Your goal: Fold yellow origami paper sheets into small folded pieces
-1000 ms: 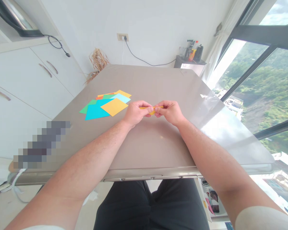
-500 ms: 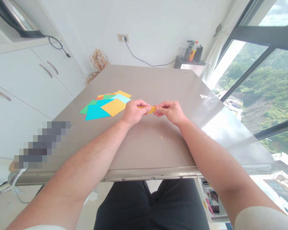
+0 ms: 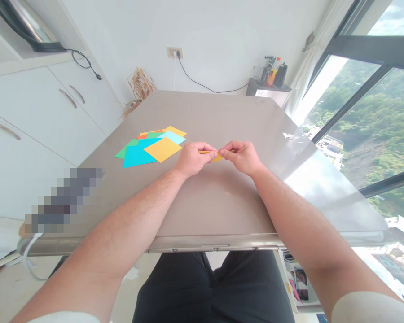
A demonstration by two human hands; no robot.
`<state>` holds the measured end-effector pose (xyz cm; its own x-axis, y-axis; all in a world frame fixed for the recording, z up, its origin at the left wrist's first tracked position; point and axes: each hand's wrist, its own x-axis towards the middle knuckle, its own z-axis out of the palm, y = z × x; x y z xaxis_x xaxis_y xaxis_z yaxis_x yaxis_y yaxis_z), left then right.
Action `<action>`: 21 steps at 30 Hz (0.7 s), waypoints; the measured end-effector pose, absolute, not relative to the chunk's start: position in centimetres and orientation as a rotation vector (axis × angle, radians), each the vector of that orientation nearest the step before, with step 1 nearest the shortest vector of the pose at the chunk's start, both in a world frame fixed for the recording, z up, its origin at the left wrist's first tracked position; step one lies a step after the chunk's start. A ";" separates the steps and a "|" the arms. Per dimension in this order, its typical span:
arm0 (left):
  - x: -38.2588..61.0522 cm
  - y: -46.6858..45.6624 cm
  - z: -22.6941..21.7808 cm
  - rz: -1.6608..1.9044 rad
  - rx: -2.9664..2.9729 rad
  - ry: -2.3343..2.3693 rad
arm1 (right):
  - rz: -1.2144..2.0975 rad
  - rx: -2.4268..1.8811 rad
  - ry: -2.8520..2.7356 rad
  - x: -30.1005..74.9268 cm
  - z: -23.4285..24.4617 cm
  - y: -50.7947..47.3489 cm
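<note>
Over the middle of the grey table (image 3: 222, 202), both my hands pinch a small folded yellow paper (image 3: 216, 156). My left hand (image 3: 193, 158) grips its left end with closed fingers. My right hand (image 3: 241, 155) grips its right end, thumb and fingers pressed together. Only a thin yellow strip shows between the fingertips; the rest of the paper is hidden by my fingers. Just left of my left hand lies a loose pile of coloured paper squares (image 3: 150, 146): yellow, cyan, green and orange sheets overlapping.
White cupboards (image 3: 37, 121) run along the left. A dried plant (image 3: 139, 87) stands at the table's far left corner. A cable (image 3: 202, 83) hangs from a wall socket. A small side stand with bottles (image 3: 271, 74) sits at the back right. A large window fills the right.
The visible yellow strip has grown shorter as my fingertips closed toward each other on the paper. The view shifted slightly; the pile of sheets has not moved.
</note>
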<state>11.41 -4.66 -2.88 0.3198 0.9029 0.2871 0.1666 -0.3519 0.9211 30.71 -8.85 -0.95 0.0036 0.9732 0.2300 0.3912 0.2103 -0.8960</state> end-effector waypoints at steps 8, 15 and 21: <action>11.2 -4.3 -3.0 1.147 1.551 0.870 | 0.758 -1.380 -1.491 31.5 -1.6 -8.5; 11.3 -4.0 -3.2 1.176 1.431 0.804 | 0.768 -1.423 -1.471 31.3 -1.4 -8.8; 12.0 -4.8 -3.1 1.133 1.583 0.853 | 0.684 -1.420 -1.590 30.6 -1.5 -9.1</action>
<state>11.97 -4.82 -3.07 0.3208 0.9093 0.2651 0.0032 -0.2809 0.9597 30.59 -9.05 -1.48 0.0323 0.9692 0.2441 0.4896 0.1976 -0.8493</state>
